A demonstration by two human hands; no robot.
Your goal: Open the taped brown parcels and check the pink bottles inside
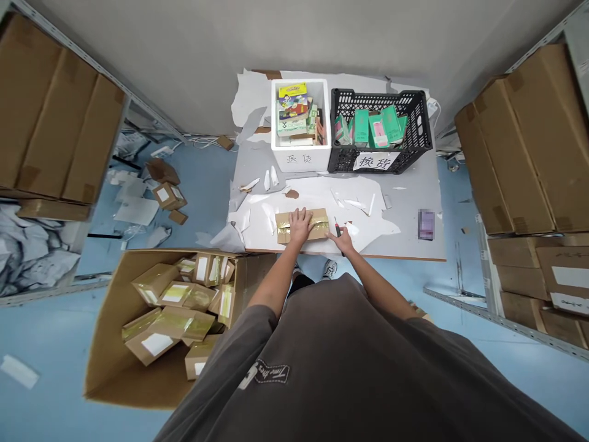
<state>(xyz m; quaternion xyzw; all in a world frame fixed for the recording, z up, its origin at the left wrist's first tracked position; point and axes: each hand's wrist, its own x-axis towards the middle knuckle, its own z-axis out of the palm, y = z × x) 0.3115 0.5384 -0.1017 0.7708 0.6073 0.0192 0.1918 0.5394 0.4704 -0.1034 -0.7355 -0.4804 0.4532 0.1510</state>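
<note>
at the lower left of the frame, taped parcels [172, 322] are held in a large open carton [103, 344]. near the centre, a small cardboard box [318, 216] is laid on the table [407, 245], its long axis and its tape run left to right. its middle is covered by the left hand [299, 226], pressed flat with fingers spread. above it, a white bin [301, 161] is seen. just beside the box's right end, a slim red-and-black tool [338, 231] is gripped in the right hand [342, 239], tip pointed up the frame, across the box's long axis; that end is nearer to the right hand. the hands are apart. farther up and right, green packs [361, 126] are held in a black crate [338, 161].
</note>
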